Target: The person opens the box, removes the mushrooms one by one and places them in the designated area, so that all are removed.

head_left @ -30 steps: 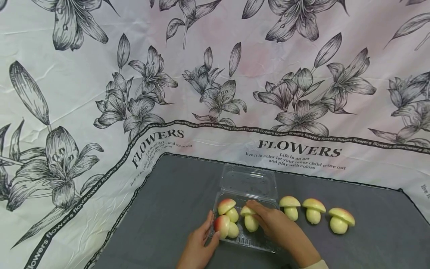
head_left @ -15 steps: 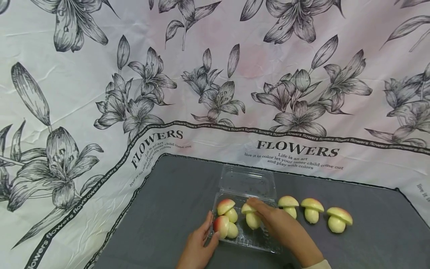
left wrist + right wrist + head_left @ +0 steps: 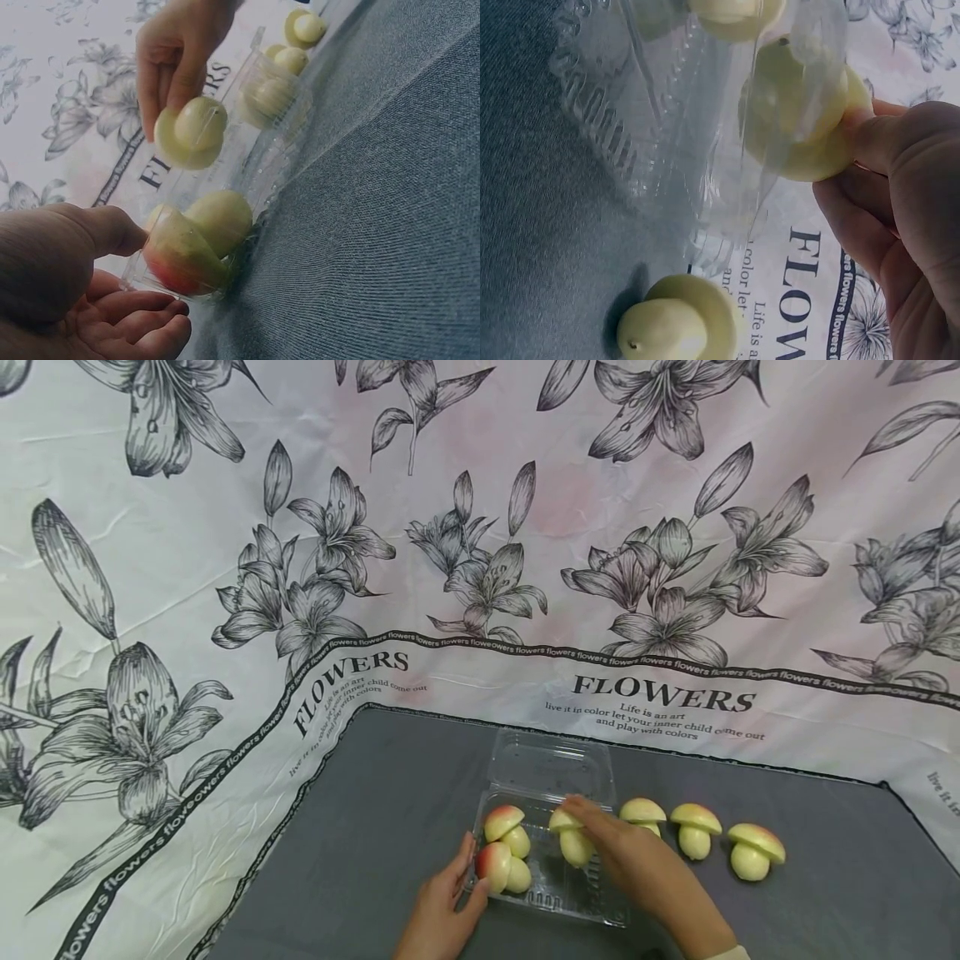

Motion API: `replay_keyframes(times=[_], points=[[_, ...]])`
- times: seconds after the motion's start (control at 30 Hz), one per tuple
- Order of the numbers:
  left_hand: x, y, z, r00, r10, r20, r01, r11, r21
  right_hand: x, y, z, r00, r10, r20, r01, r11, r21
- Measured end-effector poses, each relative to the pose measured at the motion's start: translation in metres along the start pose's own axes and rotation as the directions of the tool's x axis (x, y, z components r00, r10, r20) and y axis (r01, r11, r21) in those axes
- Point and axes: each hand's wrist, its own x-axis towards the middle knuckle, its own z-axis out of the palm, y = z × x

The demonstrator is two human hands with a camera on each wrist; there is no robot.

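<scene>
A clear plastic box (image 3: 540, 897) with its lid folded back lies on the dark table. My left hand (image 3: 448, 902) grips its left edge, the thumb over the rim and the fingers below it, as the left wrist view shows. Two red-and-yellow mushrooms (image 3: 495, 867) sit along the left side inside the box. My right hand (image 3: 637, 868) pinches a yellow mushroom (image 3: 576, 849) by its cap, stem toward me, over the right half of the box. In the right wrist view that mushroom (image 3: 780, 124) appears partly through the clear plastic.
To the right of the box, three more mushrooms (image 3: 696, 841) stand in a row; my right hand partly covers the nearest. The raised lid (image 3: 551, 764) leans toward the back. Behind the table hangs a white cloth (image 3: 480, 593) printed with flowers.
My right hand has shifted the pinched mushroom a little to the right over the box and slightly away from me. The left hand keeps its grip on the box edge.
</scene>
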Motion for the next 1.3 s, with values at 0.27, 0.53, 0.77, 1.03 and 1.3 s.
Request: replay_keyframes(times=[0.27,0.53,0.77,1.03,1.3], points=[[0.001,0.000,0.001,1.000,0.008,-0.002,-0.008,1.000,0.006,-0.008,0.007,-0.007,1.000,0.010,-0.022,-0.011,1.000,-0.016],[0.001,-0.001,0.003,0.999,0.031,-0.024,-0.030,0.999,0.037,-0.016,0.014,-0.014,0.999,0.025,-0.047,-0.028,0.999,-0.045],[0.001,-0.002,0.004,0.998,0.056,-0.037,-0.054,0.997,0.049,-0.021,0.019,-0.020,0.994,-0.033,-0.107,0.026,0.997,-0.069],[0.001,-0.004,0.003,0.999,0.026,-0.029,-0.025,0.998,0.055,-0.027,0.023,-0.029,0.988,-0.072,-0.138,0.040,0.975,-0.217],[0.000,-0.003,0.003,0.999,0.029,-0.019,-0.028,0.999,0.037,-0.036,0.027,-0.037,0.994,-0.049,-0.102,0.017,0.956,-0.292]])
